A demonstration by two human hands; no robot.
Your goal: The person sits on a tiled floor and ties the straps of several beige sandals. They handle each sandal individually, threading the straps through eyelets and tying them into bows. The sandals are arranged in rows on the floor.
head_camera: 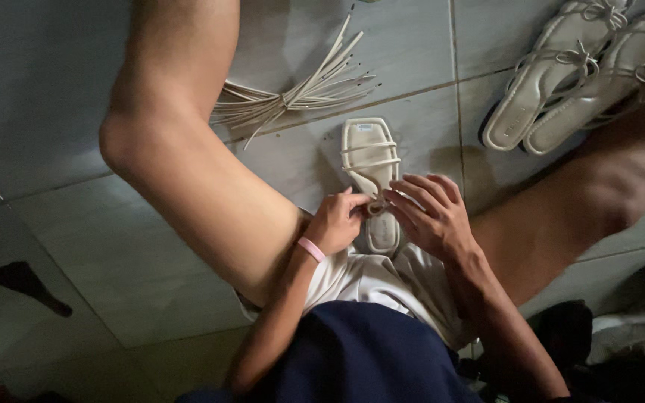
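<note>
Cream strappy sandals: three total. One sandal [371, 175] on floor between legs, under hands; two finished sandals [580, 71] side by side at upper right. Loose cream straps: one bundle [293, 97], exact strap count unclear. Hands: two, left hand [337, 222], right hand [431, 216]. Pink wristband [310, 248]: one. Bare legs: two.

cream strappy sandal [371, 179] flat on tiled floor, toe pointing away, straps gathered at mid-sole knot.

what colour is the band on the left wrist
Pink; the wristband shows plainly in the head view, just below the left hand.
</note>
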